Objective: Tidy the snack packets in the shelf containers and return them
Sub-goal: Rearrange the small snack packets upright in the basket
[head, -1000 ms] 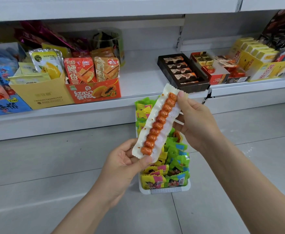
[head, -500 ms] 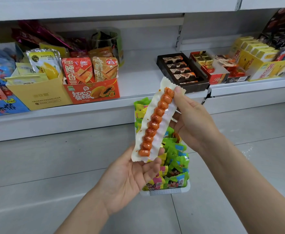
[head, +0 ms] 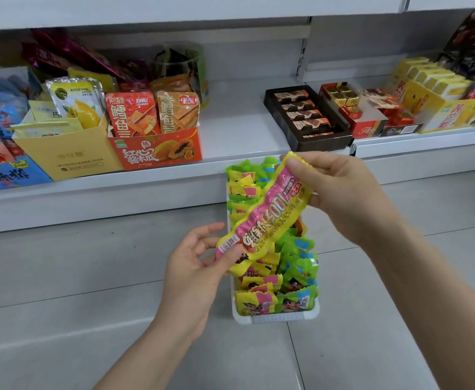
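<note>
1. Shelf [head: 230,142]: white and stocked. An orange carton [head: 157,153] of packets stands to the left of the bare patch at the middle; a dark chocolate tray [head: 306,119] stands to the right of it. No white tray occupies that bare patch.
2. White tray [head: 275,318]: on the floor just in front of the shelf, packed with green and yellow snack packets, rows uneven.
3. Right hand [head: 343,192]: pinches the top end of the long packet [head: 261,218], thumb on its crimped edge.
4. Left hand [head: 196,266]: thumb and fingertips pinch the bottom end by the barcode; the other fingers are spread loose.
5. Long packet: held slantwise above the white tray, touching no packet below so far as can be seen. A second ago its clear side faced up, showing the orange skewered snack; it has been turned over and the printed pink-and-yellow face now shows.
6. Judgement: the packet is now oriented like those below and ready to be slotted into a row. Return of the white tray to the shelf is outstanding.
</note>
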